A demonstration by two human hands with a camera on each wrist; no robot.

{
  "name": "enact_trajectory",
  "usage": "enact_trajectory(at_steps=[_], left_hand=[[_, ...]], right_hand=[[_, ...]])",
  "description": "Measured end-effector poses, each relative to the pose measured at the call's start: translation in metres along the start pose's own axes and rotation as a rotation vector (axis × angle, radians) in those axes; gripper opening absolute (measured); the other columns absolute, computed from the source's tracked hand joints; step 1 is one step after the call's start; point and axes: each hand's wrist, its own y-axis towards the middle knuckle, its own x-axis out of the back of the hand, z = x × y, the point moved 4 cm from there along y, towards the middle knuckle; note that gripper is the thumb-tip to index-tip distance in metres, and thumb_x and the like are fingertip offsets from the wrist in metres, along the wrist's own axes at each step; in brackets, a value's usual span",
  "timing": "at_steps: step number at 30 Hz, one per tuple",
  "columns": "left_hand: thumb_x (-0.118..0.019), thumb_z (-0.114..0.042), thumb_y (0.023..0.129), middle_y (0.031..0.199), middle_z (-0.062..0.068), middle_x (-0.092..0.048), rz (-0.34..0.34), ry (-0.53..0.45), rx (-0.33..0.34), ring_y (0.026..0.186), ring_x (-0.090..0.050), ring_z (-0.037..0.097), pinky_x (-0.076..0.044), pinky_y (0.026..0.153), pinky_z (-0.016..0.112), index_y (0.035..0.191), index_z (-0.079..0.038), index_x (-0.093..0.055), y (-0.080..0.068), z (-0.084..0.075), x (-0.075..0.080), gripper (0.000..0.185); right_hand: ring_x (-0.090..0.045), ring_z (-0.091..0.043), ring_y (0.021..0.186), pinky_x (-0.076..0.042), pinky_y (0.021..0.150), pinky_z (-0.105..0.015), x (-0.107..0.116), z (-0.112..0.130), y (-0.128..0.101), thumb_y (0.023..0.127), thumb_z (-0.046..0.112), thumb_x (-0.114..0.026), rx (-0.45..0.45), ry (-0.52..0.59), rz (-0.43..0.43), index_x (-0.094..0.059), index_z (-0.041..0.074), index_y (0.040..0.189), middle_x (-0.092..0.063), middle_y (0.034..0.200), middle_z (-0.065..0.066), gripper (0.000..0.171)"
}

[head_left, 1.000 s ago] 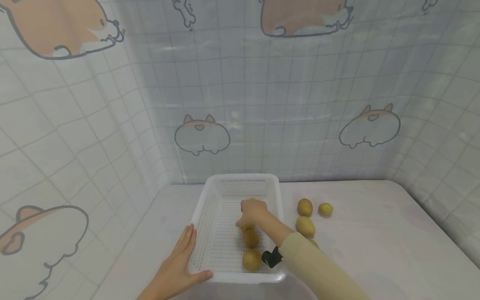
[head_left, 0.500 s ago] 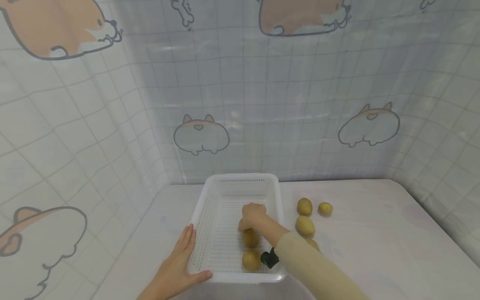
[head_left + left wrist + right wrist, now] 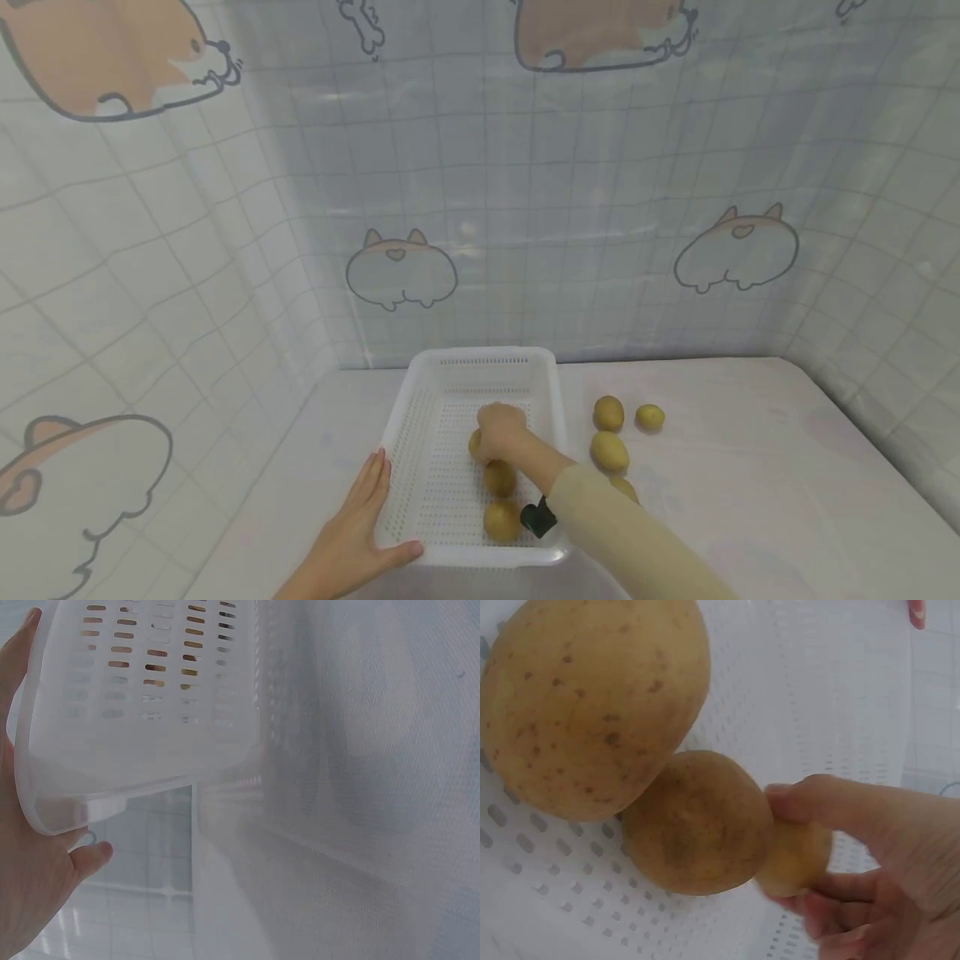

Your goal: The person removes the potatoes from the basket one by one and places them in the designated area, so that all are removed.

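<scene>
A white perforated plastic basket (image 3: 438, 500) stands on the table. My right hand (image 3: 502, 432) is inside it and holds a potato (image 3: 799, 855) between thumb and fingers. That potato touches or nearly touches a second potato (image 3: 500, 479), and a third potato (image 3: 502, 522) lies in line near the front of the basket. In the right wrist view these two look large and speckled brown. My left hand (image 3: 352, 529) rests against the basket's front left corner, fingers straight along the left rim and thumb on the front rim. The left wrist view shows the basket's slotted wall beside this hand (image 3: 34, 870).
Right of the basket several more potatoes lie on the white table (image 3: 720, 467): an oval one (image 3: 611, 451), a potato behind it (image 3: 609, 413), and a small yellow one (image 3: 650, 417). Another potato (image 3: 624, 488) is partly covered by my right sleeve. Patterned cloth walls (image 3: 570, 167) enclose the table.
My right hand has shifted slightly left inside the basket, and the potato it holds now shows at the hand's left side. My left hand stays in place.
</scene>
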Motion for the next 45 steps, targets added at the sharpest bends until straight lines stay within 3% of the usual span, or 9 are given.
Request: enact_trajectory(at_steps=[5,12,18,23,31,37,45], left_hand=[[-0.063,-0.064,0.068,0.149,0.019,-0.010,-0.006,0.004,0.009,0.136,-0.009,0.032,-0.033,0.093,0.057,0.140,0.006,-0.019,0.000,0.001,-0.001,0.110],[-0.064,-0.062,0.068,0.149,0.018,-0.009,-0.001,0.002,0.003,0.136,-0.010,0.033,-0.034,0.092,0.057,0.140,0.006,-0.018,-0.001,0.002,-0.001,0.109],[-0.064,-0.062,0.069,0.149,0.018,-0.008,0.003,-0.001,0.006,0.135,-0.010,0.034,-0.034,0.093,0.057,0.140,0.006,-0.017,-0.001,0.002,-0.001,0.109],[-0.064,-0.061,0.069,0.149,0.018,-0.008,0.002,-0.008,0.001,0.135,-0.009,0.034,-0.035,0.091,0.058,0.140,0.007,-0.017,-0.001,0.001,-0.001,0.109],[-0.063,-0.061,0.070,0.149,0.020,-0.010,0.003,-0.008,0.002,0.134,-0.012,0.037,-0.035,0.090,0.059,0.140,0.008,-0.018,-0.001,0.000,0.001,0.108],[-0.063,-0.063,0.068,0.148,0.019,-0.010,-0.005,-0.007,0.002,0.135,-0.012,0.036,-0.033,0.093,0.057,0.140,0.007,-0.017,0.000,0.001,0.002,0.110],[-0.064,-0.062,0.068,0.148,0.022,-0.009,0.013,-0.023,0.014,0.134,-0.011,0.037,-0.029,0.096,0.057,0.140,0.008,-0.016,0.001,0.002,0.000,0.111]], right_hand=[[-0.047,-0.011,0.059,-0.040,0.053,-0.026,0.010,0.006,0.000,0.057,0.034,-0.080,0.042,0.116,-0.094,-0.057,0.015,0.078,-0.050,0.065,0.006,0.037],[-0.052,-0.008,0.064,-0.041,0.050,-0.021,0.032,0.017,-0.005,0.061,0.035,-0.076,0.137,0.258,-0.236,-0.062,0.016,0.099,-0.058,0.078,0.008,0.045],[-0.057,-0.009,0.086,-0.047,0.064,-0.022,0.055,0.024,-0.011,0.066,0.040,-0.076,0.254,0.328,-0.384,-0.059,0.019,0.111,-0.062,0.098,0.008,0.053],[-0.056,-0.009,0.088,-0.046,0.064,-0.018,0.077,0.028,-0.021,0.068,0.040,-0.075,0.373,0.355,-0.493,-0.056,0.019,0.121,-0.061,0.108,0.008,0.060],[-0.054,-0.008,0.084,-0.043,0.062,-0.015,0.104,0.025,-0.037,0.066,0.038,-0.078,0.466,0.410,-0.579,-0.059,0.023,0.118,-0.061,0.109,0.010,0.058],[-0.053,-0.006,0.080,-0.045,0.066,-0.018,0.117,0.023,-0.048,0.065,0.034,-0.080,0.533,0.410,-0.658,-0.059,0.024,0.117,-0.061,0.107,0.012,0.057],[-0.050,-0.004,0.075,-0.042,0.057,-0.015,0.127,0.015,-0.053,0.065,0.033,-0.080,0.625,0.392,-0.713,-0.059,0.025,0.118,-0.061,0.107,0.011,0.058]])
